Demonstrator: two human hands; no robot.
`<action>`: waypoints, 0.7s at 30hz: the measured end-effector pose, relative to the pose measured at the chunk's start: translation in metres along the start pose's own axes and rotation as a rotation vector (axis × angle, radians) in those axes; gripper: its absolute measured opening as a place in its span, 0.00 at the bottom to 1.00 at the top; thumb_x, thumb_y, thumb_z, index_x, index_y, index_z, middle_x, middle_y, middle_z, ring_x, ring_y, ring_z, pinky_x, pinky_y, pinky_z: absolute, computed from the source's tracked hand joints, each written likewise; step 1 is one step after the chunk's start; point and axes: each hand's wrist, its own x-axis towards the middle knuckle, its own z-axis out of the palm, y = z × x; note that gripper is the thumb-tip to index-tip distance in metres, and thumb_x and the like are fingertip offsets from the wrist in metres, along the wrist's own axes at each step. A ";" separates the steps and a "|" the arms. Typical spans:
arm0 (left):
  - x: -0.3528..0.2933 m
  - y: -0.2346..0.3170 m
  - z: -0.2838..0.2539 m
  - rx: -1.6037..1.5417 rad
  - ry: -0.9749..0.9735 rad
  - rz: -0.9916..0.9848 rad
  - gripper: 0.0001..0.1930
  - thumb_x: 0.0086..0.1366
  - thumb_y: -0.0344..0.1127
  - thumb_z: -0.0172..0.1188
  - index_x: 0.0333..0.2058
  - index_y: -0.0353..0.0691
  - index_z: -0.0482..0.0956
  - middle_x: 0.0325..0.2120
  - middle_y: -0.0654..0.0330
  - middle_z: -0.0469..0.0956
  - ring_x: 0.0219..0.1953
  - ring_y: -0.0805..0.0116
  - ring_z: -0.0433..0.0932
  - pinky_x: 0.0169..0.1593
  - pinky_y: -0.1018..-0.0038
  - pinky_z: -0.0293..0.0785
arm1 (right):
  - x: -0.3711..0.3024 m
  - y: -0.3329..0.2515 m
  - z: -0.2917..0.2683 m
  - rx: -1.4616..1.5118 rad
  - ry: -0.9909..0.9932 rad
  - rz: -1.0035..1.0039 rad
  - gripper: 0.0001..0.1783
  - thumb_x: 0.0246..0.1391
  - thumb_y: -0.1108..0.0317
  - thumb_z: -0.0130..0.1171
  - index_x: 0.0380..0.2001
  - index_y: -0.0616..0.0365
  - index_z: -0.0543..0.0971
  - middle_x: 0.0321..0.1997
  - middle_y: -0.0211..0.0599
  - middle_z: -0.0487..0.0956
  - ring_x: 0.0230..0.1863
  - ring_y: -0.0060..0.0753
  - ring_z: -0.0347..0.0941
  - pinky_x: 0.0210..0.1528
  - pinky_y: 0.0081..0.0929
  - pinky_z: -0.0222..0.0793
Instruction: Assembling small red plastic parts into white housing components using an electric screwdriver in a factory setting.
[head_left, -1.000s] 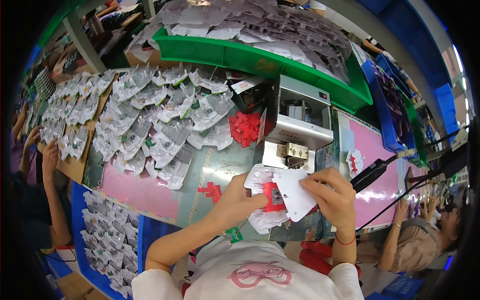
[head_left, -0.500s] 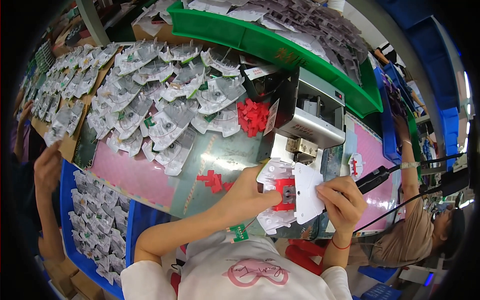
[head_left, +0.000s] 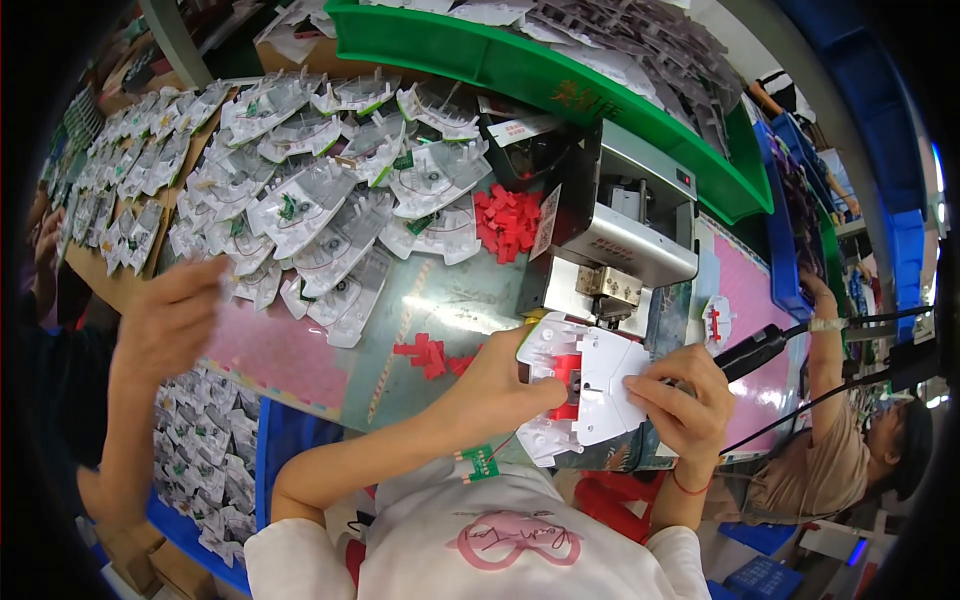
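Note:
My left hand (head_left: 512, 388) grips a white plastic housing (head_left: 542, 346) over the near edge of the table. Its thumb presses beside a red plastic piece (head_left: 565, 372) seated in the housing's middle. With its fingertips my right hand (head_left: 690, 398) pinches the right edge of a smooth white cover panel (head_left: 612, 388). That panel lies over the housing's right side and hides part of the red piece. A small green circuit board (head_left: 479, 463) hangs on a thin wire below my left forearm. Right behind the housing stands a silver and black bench machine (head_left: 640, 215).
Many similar housings (head_left: 310, 215) are heaped on the left. Red pieces (head_left: 507, 222) lie beside the machine, others (head_left: 425, 355) nearer. A green bin (head_left: 480, 62) spans the back. A black handheld tool (head_left: 750, 350) lies right. A co-worker's hand (head_left: 178, 315) reaches in at left.
The cover panel has shifted left over the housing, hiding more of the red piece. The co-worker's hand at left has come nearer, toward the heap, and no longer holds a housing.

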 end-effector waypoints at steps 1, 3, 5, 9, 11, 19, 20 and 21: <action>0.000 0.000 0.000 -0.011 0.006 0.001 0.19 0.46 0.23 0.50 0.41 0.28 0.69 0.30 0.61 0.74 0.31 0.79 0.71 0.35 0.79 0.69 | -0.001 0.001 0.000 0.030 -0.029 0.022 0.13 0.27 0.74 0.62 0.25 0.57 0.80 0.24 0.32 0.72 0.25 0.31 0.68 0.24 0.24 0.62; -0.001 -0.001 0.000 -0.019 0.010 -0.024 0.19 0.46 0.23 0.50 0.41 0.27 0.69 0.31 0.61 0.74 0.31 0.78 0.71 0.35 0.79 0.69 | 0.000 0.009 0.001 0.118 -0.062 0.075 0.15 0.28 0.71 0.63 0.28 0.56 0.80 0.28 0.34 0.72 0.29 0.32 0.68 0.28 0.26 0.63; -0.003 -0.001 0.001 -0.021 0.013 -0.046 0.20 0.46 0.23 0.50 0.42 0.27 0.68 0.32 0.60 0.74 0.32 0.77 0.72 0.36 0.79 0.69 | 0.002 0.015 0.003 0.205 -0.089 0.125 0.17 0.29 0.68 0.64 0.30 0.55 0.80 0.31 0.36 0.73 0.32 0.34 0.69 0.32 0.27 0.64; -0.005 -0.009 -0.004 -0.068 0.048 -0.080 0.21 0.46 0.23 0.50 0.43 0.28 0.67 0.35 0.58 0.74 0.36 0.74 0.73 0.40 0.77 0.70 | -0.001 0.021 0.013 0.424 -0.268 0.211 0.30 0.31 0.59 0.65 0.44 0.55 0.75 0.47 0.44 0.68 0.43 0.43 0.66 0.45 0.33 0.63; -0.008 -0.009 -0.003 0.006 0.092 -0.092 0.22 0.46 0.22 0.50 0.44 0.29 0.67 0.35 0.58 0.74 0.36 0.74 0.73 0.40 0.77 0.70 | 0.002 0.013 0.013 0.349 -0.341 0.173 0.36 0.32 0.55 0.64 0.49 0.55 0.70 0.50 0.44 0.66 0.46 0.44 0.65 0.46 0.35 0.63; -0.010 -0.015 0.002 0.073 0.115 0.043 0.24 0.49 0.24 0.50 0.48 0.30 0.62 0.36 0.58 0.71 0.36 0.75 0.71 0.39 0.78 0.70 | 0.000 -0.009 0.018 0.286 -0.292 0.252 0.41 0.32 0.53 0.63 0.54 0.52 0.64 0.55 0.45 0.60 0.51 0.48 0.62 0.46 0.35 0.65; -0.009 -0.016 0.002 0.067 0.115 0.040 0.24 0.49 0.24 0.50 0.48 0.30 0.63 0.37 0.58 0.71 0.36 0.75 0.71 0.40 0.78 0.70 | -0.001 -0.009 0.020 0.293 -0.288 0.259 0.40 0.33 0.55 0.63 0.54 0.50 0.64 0.55 0.45 0.59 0.50 0.48 0.63 0.46 0.34 0.65; -0.009 -0.017 0.001 0.073 0.112 0.038 0.24 0.49 0.24 0.50 0.48 0.30 0.63 0.37 0.58 0.71 0.36 0.75 0.71 0.40 0.78 0.70 | -0.002 -0.008 0.022 0.300 -0.284 0.265 0.39 0.33 0.57 0.64 0.54 0.49 0.64 0.55 0.45 0.59 0.49 0.48 0.64 0.45 0.34 0.65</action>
